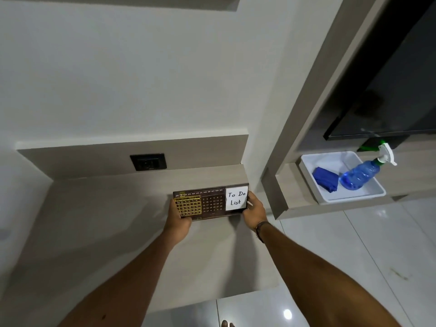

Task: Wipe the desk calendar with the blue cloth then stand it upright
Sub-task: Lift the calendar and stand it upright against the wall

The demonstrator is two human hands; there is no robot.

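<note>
The desk calendar (pixel 211 204) is a dark brown board with month names, a date grid, a yellow frame and a white "To Do List" note at its right end. It stands facing me on the beige desk (pixel 106 232), near the desk's right edge. My left hand (pixel 178 218) grips its left end and my right hand (pixel 254 210) grips its right end. The blue cloth (pixel 325 179) lies crumpled in a white tray (pixel 330 198) on the shelf to the right, away from both hands.
A blue spray bottle (pixel 361 174) with a white trigger lies in the tray beside the cloth. A black wall socket (pixel 148 162) sits behind the desk. A dark TV screen (pixel 389 90) hangs above the shelf. Glossy floor tiles (pixel 354 256) lie below.
</note>
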